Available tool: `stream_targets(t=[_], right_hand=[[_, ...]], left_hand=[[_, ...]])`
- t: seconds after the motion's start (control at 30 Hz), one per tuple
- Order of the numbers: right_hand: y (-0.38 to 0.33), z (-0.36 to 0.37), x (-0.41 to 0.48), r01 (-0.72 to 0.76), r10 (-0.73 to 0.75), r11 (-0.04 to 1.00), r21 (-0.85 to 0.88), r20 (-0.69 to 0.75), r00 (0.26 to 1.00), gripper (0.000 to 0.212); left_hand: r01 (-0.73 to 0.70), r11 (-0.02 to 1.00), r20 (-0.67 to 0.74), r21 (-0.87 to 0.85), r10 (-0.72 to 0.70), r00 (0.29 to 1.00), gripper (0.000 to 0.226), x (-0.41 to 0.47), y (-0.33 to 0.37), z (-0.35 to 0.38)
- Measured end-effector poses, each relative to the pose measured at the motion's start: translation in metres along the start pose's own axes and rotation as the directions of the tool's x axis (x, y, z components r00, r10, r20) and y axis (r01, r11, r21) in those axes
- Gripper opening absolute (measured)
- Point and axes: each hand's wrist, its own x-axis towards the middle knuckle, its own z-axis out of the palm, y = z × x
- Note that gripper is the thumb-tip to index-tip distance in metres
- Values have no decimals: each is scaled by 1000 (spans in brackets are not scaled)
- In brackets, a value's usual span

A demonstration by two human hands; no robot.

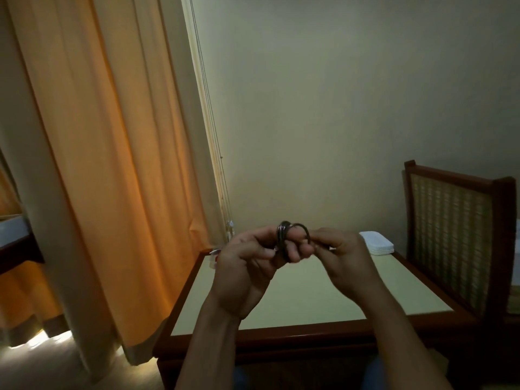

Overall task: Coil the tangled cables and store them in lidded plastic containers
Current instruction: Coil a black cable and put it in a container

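A dark cable [284, 232] is wound into a small coil, held up above the table [323, 299]. My left hand [247, 266] grips the coil, with the loops wrapped around its fingers. My right hand [342, 256] pinches a loop of the same cable at the coil's right side. A stack of white plastic lids or containers [378, 242] lies at the table's far right corner. Behind my left hand a clear plastic item with a red mark [214, 256] pokes out at the far left corner; most of it is hidden.
The table has a pale green top and a dark wooden rim [281, 333]. A wooden chair with a woven back [455, 232] stands at its right side. Orange curtains [107, 164] hang to the left, against a plain wall.
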Motion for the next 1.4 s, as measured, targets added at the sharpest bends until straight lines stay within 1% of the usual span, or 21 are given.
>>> stream_targets(t=[0.07,0.13,0.17,0.23,0.3,0.37,0.4,0.5,0.6,0.63,0.7,0.77,0.83,0.93,1.0,1.03,1.13,1.2,1.27,1.33,1.4], right_hand=[[-4,6,-6,13,-11,998,-57,42,999,40],[-13,11,-13,12,-1,995,-100,109,994,32],[-17,13,-16,2,13,995,-105,145,989,24],[-24,12,-22,-28,53,991,-131,189,981,17],[-28,6,-23,-49,88,979,-198,190,978,18],[-33,-5,-23,-39,94,955,-294,174,980,20],[-35,-10,-23,-21,80,941,-337,162,984,20],[-43,-26,-22,104,-51,904,-415,138,989,12],[-50,-43,-15,189,-146,887,-422,131,981,9],[-54,-49,-11,201,-169,885,-420,112,979,10],[-60,-59,0,229,-218,873,-430,75,973,16],[-61,-64,12,273,-276,866,-418,55,960,20],[-59,-63,24,317,-332,866,-388,29,943,22],[-52,-62,41,335,-373,883,-329,-59,926,20],[-44,-57,49,314,-351,911,-269,-100,931,16],[-38,-51,50,290,-318,930,-227,-98,943,15],[-20,-26,46,154,-158,984,-94,-37,987,16],[-11,-11,36,109,-110,991,-79,-9,994,19],[-9,0,24,73,-67,988,-136,46,997,17],[-12,7,11,-5,23,986,-168,101,995,16],[-18,10,0,-89,102,990,-106,119,988,17]], left_hand=[[-41,990,-46,-136,35,998,50,2,2,4],[-102,967,-102,-234,80,992,54,6,2,7],[-136,965,-131,-223,109,985,56,10,1,8],[-179,981,-190,-71,163,968,59,15,-2,6],[-178,969,-233,169,215,949,60,17,-4,3],[-157,906,-233,394,264,936,60,15,-7,1],[-142,873,-221,467,271,937,60,13,-8,-1],[-97,753,-155,651,256,954,60,8,-7,-3],[-12,577,-118,816,187,975,62,5,-6,-7],[31,547,-119,837,127,985,61,4,-5,-10],[79,532,-95,843,2,996,52,2,-3,-13],[110,574,-70,812,-90,993,43,-1,-2,-11],[132,642,-47,756,-147,988,35,-4,-2,-8],[101,783,20,613,-143,989,25,-9,0,-6],[42,898,85,438,-88,992,27,-10,3,-10],[18,934,112,357,-61,992,29,-9,5,-11],[-51,979,142,196,23,990,29,-6,11,-12],[-84,992,78,95,77,994,26,-5,12,-9],[-135,991,-28,11,135,990,28,-5,11,-9],[-179,983,-109,-39,174,979,31,-6,12,-10],[-186,980,-141,-66,176,974,30,-7,15,-10]])
